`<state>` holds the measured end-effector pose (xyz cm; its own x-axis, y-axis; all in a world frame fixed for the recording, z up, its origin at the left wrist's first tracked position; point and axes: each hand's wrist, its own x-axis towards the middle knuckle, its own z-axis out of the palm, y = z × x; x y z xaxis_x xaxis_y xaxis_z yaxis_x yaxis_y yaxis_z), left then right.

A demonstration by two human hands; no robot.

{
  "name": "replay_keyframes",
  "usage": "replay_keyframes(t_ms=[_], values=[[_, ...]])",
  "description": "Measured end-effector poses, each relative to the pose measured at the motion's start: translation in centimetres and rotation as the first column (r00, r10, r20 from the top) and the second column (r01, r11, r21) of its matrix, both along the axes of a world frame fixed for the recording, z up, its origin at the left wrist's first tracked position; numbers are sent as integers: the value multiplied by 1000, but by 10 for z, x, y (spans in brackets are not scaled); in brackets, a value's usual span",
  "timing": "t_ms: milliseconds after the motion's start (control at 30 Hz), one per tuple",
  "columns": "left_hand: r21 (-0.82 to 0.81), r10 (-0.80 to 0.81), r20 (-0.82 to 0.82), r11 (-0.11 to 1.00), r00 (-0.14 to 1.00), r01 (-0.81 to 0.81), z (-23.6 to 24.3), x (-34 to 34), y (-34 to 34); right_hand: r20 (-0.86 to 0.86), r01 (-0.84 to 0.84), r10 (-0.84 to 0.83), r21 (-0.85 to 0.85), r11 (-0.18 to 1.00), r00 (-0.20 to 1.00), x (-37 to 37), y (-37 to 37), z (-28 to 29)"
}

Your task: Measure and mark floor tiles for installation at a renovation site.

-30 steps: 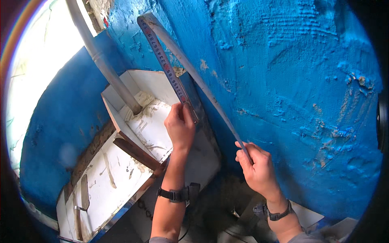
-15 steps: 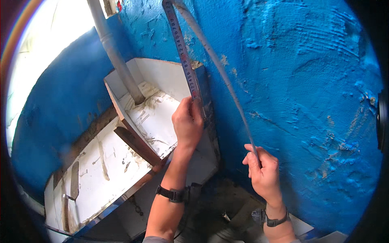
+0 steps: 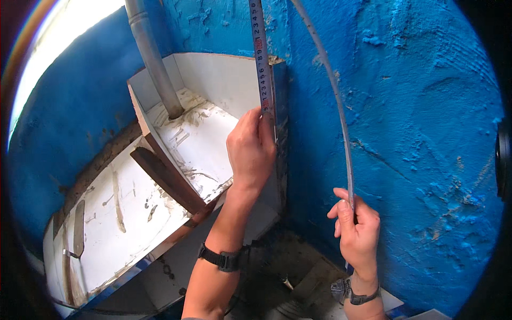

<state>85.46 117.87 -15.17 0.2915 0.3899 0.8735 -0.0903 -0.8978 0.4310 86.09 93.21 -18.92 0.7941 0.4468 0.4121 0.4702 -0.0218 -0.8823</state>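
A steel tape measure [image 3: 262,69] rises from my left hand and leaves the top of the picture. A second bent length comes back down to my right hand; both look like one tape looped over, though the bend is outside the view. My left hand [image 3: 252,152] is closed, pinching the marked strip against the right front edge of a white open box [image 3: 213,80]. My right hand [image 3: 358,226] grips the bent length between thumb and fingers, out in front of the blue wall. A short end of the strip shows below that palm.
A grey pipe [image 3: 154,58] stands up through the box floor. Left of the box lies a white shelf [image 3: 128,213] with dark wood strips on it. A rough blue wall [image 3: 416,133] rises at the right. Dim clutter lies below.
The view has shifted, and the box sits higher and further left. The tape now stands more upright, and its top bend has left the picture. Both hands keep their hold.
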Motion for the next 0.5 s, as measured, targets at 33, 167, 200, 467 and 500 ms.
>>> replay_keyframes(t_ms=[33,167,200,467,500], values=[[-3,-1,-1,1000,1000,1,1,0,0,-1,1,-1,-3,1000,1000,0,1,0],[-11,-12,26,1000,1000,12,3,-1,-1,-16,10,-10,-7,1000,1000,-2,1,0],[-21,-22,47,1000,999,23,3,-1,-1,-13,11,-11,-6,1000,1000,-2,1,0],[-120,-44,17,992,999,45,1,-1,1,50,18,-17,-23,1000,999,-5,1,-5],[-126,-50,14,991,999,51,2,-2,-1,64,25,-24,-19,1000,998,-5,1,-4]])
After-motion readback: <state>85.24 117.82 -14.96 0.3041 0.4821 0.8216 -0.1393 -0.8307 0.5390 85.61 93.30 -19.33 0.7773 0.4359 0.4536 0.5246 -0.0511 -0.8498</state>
